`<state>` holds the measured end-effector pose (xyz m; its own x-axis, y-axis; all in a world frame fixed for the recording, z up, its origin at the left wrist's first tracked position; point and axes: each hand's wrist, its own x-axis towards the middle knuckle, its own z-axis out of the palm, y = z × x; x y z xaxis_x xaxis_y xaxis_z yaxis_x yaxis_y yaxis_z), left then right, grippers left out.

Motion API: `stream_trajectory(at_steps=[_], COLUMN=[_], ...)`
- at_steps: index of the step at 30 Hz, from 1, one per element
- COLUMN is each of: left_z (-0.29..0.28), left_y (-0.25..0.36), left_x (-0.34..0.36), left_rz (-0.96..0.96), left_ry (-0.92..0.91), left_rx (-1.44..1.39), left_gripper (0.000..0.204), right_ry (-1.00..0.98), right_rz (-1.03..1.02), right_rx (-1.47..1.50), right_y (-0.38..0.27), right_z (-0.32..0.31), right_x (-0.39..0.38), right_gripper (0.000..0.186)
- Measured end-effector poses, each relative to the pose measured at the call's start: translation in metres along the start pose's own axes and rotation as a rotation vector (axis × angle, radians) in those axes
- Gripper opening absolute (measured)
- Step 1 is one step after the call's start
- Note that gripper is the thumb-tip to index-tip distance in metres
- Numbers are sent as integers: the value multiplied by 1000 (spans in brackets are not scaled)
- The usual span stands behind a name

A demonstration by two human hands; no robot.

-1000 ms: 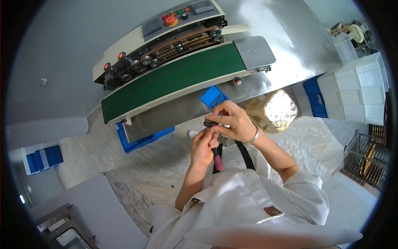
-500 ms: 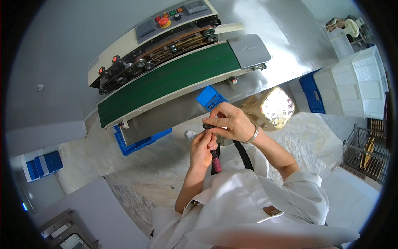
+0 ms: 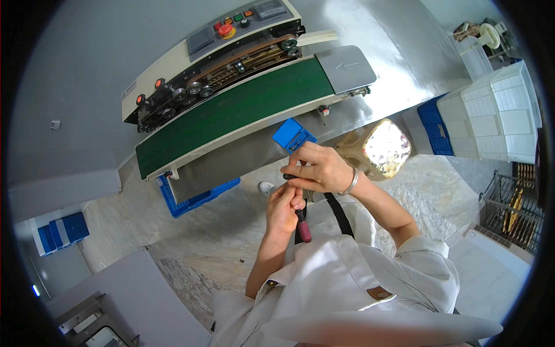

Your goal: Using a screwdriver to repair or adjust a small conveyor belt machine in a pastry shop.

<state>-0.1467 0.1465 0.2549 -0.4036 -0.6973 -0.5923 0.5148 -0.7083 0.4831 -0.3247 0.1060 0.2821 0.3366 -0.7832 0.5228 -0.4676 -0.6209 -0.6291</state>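
- Worktable [image 3: 399,63] of bare metal, spread out in front of the worker in a white garment [image 3: 324,277], its broad top likely chosen to bear heavy equipment.
- Belt machine [image 3: 243,110], set lengthwise on the table, green belt toward the worker, perhaps so it can be reached from this side.
- White crates [image 3: 491,113], gathered at the far right, apparently stacked to save floor space.
- Stool [image 3: 384,153] with a glittering top, beside the table's edge, to the right of the hands and seemingly out of their way.
- Right hand [image 3: 324,168], thumb and fingertips pinched on a dark piece [image 3: 287,176], a hold that suits something so small.
- Left hand [image 3: 280,211], fingers curled in around a pink-and-black tool [image 3: 304,228], apparently to steady it.
- Blue case [image 3: 287,133], lid raised, just beyond the right hand, probably placed for easy reach.
- Tool's pink end, jutting below the left hand toward the worker's body.
- Dark piece, above the left fingertips; whether it joins the tool, I cannot tell.
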Motion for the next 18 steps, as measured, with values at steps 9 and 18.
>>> stream_trajectory(at_steps=[9,18], left_z=[-7,2], left_y=[-1,1], left_x=[5,4], left_rz=[16,12], left_ry=[-17,19], left_rx=[-13,28], left_gripper=[13,14], right_ry=[40,12], right_rz=[77,186], right_rx=[21,38], right_y=[0,-4], right_z=[6,-2], right_x=[-4,-2], right_gripper=[24,30])
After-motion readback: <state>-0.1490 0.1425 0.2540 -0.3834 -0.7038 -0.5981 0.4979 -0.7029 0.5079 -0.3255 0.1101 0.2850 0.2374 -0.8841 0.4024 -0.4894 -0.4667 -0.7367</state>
